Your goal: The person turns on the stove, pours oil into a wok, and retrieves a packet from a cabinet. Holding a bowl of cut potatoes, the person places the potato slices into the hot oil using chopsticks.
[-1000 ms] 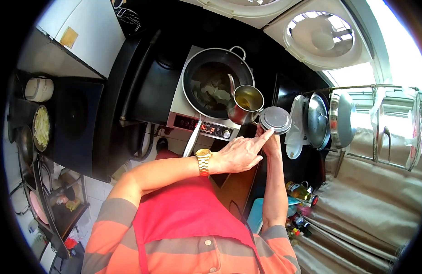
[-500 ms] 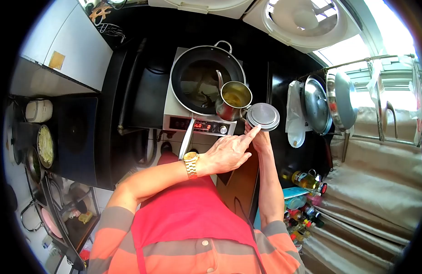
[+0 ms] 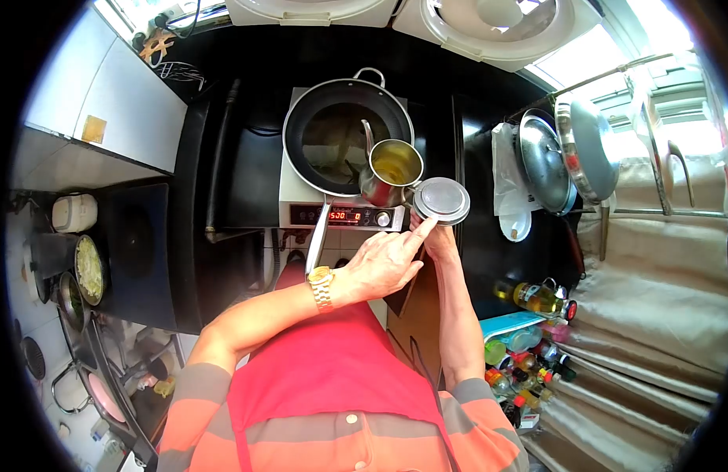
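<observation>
A spouted metal oil pot (image 3: 377, 189) holds yellow liquid and sits over the right side of a dark frying pan (image 3: 307, 169). Its round lid (image 3: 442, 200) stands open on the right, by the handle. Beneath that lid my right hand (image 3: 438, 241) grips the pot's handle, most of which is hidden. My left hand (image 3: 380, 263), below a gold watch, reaches across with the index finger stretched to the lid's near edge and apparently touching it; the other fingers are loosely bent and hold nothing. Some liquid lies in the pan, whose long handle points toward me.
The pan rests on an induction cooker (image 3: 288, 185) with a lit red display. Left is a bowl of shredded pale vegetable (image 3: 88, 269). On the right, pan lids (image 3: 545, 157) hang on a rack, bottles (image 3: 537, 299) stand lower down, and a curtain (image 3: 655, 291) hangs beside them.
The whole view has shifted slightly, with most things a little further left. Both hands, the oil pot and its lid keep nearly the same positions relative to the pan.
</observation>
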Motion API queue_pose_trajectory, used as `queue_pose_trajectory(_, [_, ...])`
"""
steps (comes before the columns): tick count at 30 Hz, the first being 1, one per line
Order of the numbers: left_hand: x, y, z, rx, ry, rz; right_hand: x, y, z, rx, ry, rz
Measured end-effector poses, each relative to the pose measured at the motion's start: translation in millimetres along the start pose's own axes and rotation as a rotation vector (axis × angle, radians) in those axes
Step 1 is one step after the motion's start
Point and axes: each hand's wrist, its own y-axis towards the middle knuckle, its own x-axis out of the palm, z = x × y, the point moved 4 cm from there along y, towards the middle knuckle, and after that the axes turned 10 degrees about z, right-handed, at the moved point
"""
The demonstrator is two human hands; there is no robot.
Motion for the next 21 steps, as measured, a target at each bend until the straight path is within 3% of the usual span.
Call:
queue_pose_trajectory(16, [3,0,17,0.135,0.008,0.125,16,-16,-36,0.016,0.162,-0.233])
queue_pose_trajectory(21, [-10,-18,8,0.157,-0.051,0.08,17,-17,-30,0.061,0.161,-0.181])
